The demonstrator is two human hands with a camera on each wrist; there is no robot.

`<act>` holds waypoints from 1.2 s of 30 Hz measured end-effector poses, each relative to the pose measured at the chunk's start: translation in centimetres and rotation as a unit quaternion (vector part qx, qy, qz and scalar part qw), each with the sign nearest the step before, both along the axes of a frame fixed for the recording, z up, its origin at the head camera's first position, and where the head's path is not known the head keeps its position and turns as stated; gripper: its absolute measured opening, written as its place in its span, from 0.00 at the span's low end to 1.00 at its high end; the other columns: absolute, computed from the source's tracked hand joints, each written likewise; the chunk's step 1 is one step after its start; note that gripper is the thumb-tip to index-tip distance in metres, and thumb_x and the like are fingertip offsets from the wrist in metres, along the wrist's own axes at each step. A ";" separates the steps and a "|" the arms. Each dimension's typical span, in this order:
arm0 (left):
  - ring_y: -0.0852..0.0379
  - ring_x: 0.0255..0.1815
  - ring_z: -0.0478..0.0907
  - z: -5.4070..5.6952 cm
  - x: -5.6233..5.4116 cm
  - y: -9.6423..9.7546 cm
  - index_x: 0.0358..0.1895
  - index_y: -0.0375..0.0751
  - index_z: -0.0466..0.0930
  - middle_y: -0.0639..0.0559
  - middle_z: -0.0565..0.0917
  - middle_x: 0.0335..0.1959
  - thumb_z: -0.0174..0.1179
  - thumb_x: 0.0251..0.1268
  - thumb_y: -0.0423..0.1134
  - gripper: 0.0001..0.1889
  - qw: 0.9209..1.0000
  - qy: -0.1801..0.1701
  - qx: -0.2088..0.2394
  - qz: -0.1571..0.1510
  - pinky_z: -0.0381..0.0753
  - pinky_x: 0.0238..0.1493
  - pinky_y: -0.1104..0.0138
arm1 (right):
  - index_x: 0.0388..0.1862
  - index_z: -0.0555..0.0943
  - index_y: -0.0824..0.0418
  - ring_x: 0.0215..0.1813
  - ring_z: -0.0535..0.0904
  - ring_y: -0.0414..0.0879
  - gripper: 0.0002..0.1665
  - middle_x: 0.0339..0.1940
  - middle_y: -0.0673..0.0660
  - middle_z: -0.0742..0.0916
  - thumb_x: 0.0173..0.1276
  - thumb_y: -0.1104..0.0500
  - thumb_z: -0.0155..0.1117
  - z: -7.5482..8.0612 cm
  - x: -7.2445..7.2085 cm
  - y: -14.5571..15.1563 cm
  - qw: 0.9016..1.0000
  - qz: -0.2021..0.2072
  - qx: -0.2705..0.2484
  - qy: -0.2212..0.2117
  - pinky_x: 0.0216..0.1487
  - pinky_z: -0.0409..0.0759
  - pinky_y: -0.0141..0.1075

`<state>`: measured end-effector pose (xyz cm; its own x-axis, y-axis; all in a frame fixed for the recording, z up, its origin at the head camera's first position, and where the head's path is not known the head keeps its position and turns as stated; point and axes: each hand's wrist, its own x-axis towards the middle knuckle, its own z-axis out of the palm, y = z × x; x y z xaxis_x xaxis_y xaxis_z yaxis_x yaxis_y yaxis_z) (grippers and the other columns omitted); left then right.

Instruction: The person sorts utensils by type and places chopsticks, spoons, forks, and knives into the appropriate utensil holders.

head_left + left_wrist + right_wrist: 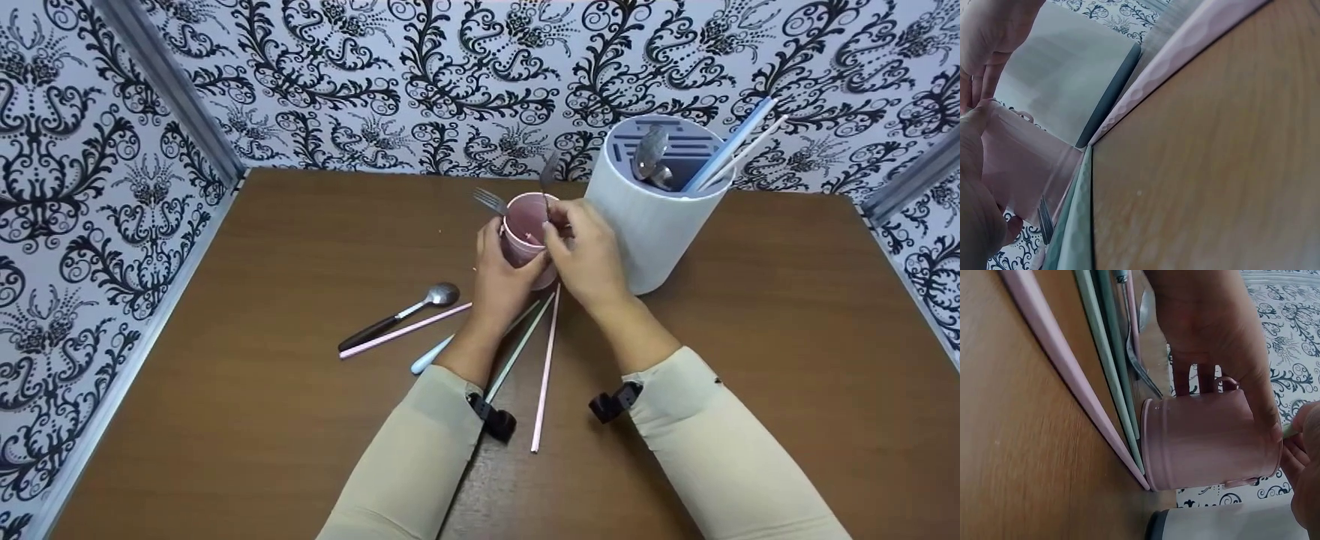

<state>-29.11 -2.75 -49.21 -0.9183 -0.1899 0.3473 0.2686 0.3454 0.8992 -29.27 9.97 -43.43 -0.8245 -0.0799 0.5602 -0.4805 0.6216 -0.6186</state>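
My left hand point(502, 270) grips a pink cup point(1207, 439) around its side, and the cup stands upright on the table. At the right of its rim, my right hand point(589, 251) pinches a fork point(548, 176), tines upward. The fork's lower end is mostly hidden by the fingers; a pale green bit point(1289, 431) shows there in the right wrist view. Another fork point(489, 199) points its tines out past the cup's left side, its handle hidden. Green chopsticks point(521, 349) and a pink chopstick point(547, 367) lie with their far ends close to the cup's base.
A white cylindrical utensil holder point(637, 217) stands right of the cup, with spoons point(649, 150) and long blue and white sticks point(731, 146) in it. Left of my left forearm lie a dark-handled spoon point(394, 319), another pink chopstick point(405, 330) and a light-blue handle point(430, 357). Patterned walls border the table.
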 end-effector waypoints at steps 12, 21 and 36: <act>0.43 0.69 0.73 -0.3 -0.1 0.0 0.73 0.32 0.66 0.36 0.74 0.68 0.75 0.57 0.43 0.42 1.000 -0.012 0.000 -0.002 0.74 0.73 0.55 | 0.53 0.84 0.66 0.53 0.82 0.58 0.14 0.49 0.62 0.87 0.72 0.61 0.66 -0.1 0.2 -0.2 0.995 0.022 0.093 -0.019 0.60 0.81 0.48; 0.44 0.68 0.74 -0.2 -0.2 0.0 0.71 0.31 0.67 0.36 0.74 0.66 0.74 0.58 0.43 0.40 1.000 0.001 -0.011 0.001 0.75 0.72 0.56 | 0.50 0.84 0.67 0.52 0.85 0.57 0.11 0.49 0.64 0.87 0.72 0.64 0.65 0.0 0.0 -0.3 0.995 0.038 0.088 -0.005 0.58 0.84 0.49; 0.43 0.65 0.75 0.0 0.0 0.2 0.67 0.31 0.70 0.35 0.75 0.64 0.76 0.55 0.42 0.38 1.000 -0.009 -0.015 0.011 0.76 0.70 0.55 | 0.52 0.84 0.67 0.52 0.85 0.58 0.13 0.50 0.64 0.87 0.71 0.63 0.67 0.3 0.2 -0.2 0.995 0.037 0.088 -0.026 0.60 0.83 0.49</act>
<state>-29.14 -2.59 -49.21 -0.9205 -0.1990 0.3363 0.2445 0.3781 0.8929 -29.04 9.78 -43.12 -0.8405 -0.2349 0.4883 -0.4990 0.6866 -0.5288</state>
